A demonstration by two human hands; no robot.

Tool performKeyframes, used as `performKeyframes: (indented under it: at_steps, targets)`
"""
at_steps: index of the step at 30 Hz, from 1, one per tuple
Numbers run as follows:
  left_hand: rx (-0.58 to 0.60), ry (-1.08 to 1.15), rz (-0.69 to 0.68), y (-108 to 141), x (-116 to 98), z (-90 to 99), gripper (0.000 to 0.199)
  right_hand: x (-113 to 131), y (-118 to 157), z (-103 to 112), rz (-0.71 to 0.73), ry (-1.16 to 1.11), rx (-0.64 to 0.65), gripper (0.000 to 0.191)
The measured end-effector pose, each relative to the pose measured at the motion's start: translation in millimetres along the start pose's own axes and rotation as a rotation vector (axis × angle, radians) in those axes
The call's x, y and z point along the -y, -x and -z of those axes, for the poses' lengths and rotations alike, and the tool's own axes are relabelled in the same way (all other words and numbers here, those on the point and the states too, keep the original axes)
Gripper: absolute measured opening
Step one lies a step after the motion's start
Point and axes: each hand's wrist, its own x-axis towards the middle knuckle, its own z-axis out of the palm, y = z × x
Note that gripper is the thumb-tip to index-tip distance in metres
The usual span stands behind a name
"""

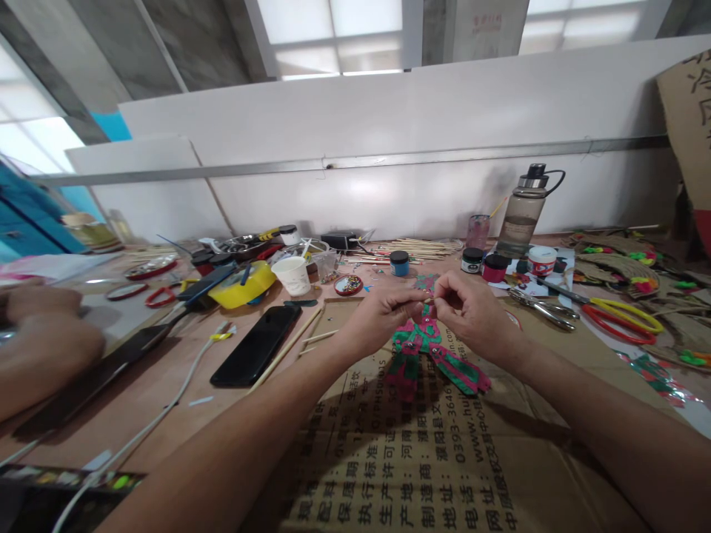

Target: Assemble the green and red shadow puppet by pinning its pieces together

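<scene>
Just above a pink and green figure, my left hand and my right hand meet at their fingertips. Both are pinched closed on something small and thin; its kind is too small to make out. The flat figure, with jointed limbs and small shiny fasteners, lies on a printed cardboard sheet. Its upper part is partly hidden behind my hands.
Pliers and red-and-yellow scissors lie at right. Paint jars and a tall bottle stand behind. Left are a phone, a white cup, yellow tape and another person's arm.
</scene>
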Motion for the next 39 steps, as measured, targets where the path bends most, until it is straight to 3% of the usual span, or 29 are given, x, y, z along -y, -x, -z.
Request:
performKeyframes:
  at_steps: [14,24,31,39]
  targets:
    - [-0.007,-0.011,-0.02,-0.3,0.9,0.3,0.03,1.1,-0.1,0.3,0.005,0.021,0.0,0.011]
    - [-0.071,-0.148,-0.032,0.5,4.2,-2.7,0.025,-2.7,-0.3,0.0,0.093,0.112,0.024,0.012]
    - [-0.085,-0.179,-0.024,0.7,5.3,-4.3,0.024,0.2,2.1,-2.2,0.065,0.109,0.041,0.013]
    - [-0.151,-0.238,-0.163,1.9,9.6,-5.9,0.021,1.6,4.2,-6.3,0.069,0.09,0.029,0.013]
